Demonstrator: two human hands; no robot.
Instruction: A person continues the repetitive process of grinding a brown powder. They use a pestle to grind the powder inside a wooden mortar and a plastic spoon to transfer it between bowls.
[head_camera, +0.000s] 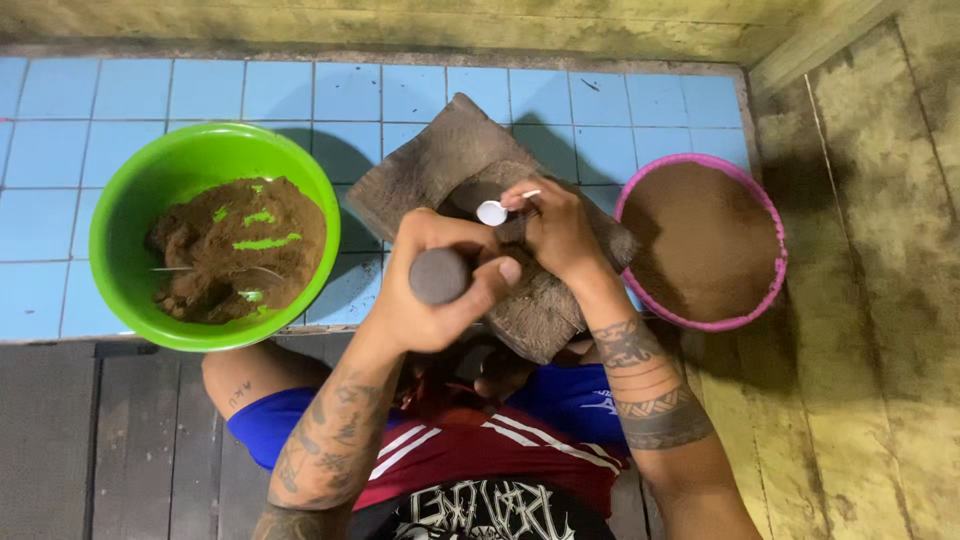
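Observation:
My left hand (430, 290) grips a dark stone pestle (438, 276), its round end facing up, over a flat stone grinding slab (430, 160) that lies tilted on blue tiles. My right hand (555, 232) pinches a small white spoon (493, 212) just above the slab's middle, close beside the pestle. Both forearms are tattooed. A green bowl (130, 200) to the left holds a clumped brown paste (240, 250) with a metal spoon lying in it. A pink-rimmed bowl (770, 240) to the right is full of smooth brown paste (700, 240).
The slab and bowls rest on a blue tiled ledge (60, 130) against a worn yellow wall. Grey wooden planks (100, 440) lie below left, yellowish planks (860, 300) on the right. My knees, in blue and red shorts, are under the slab.

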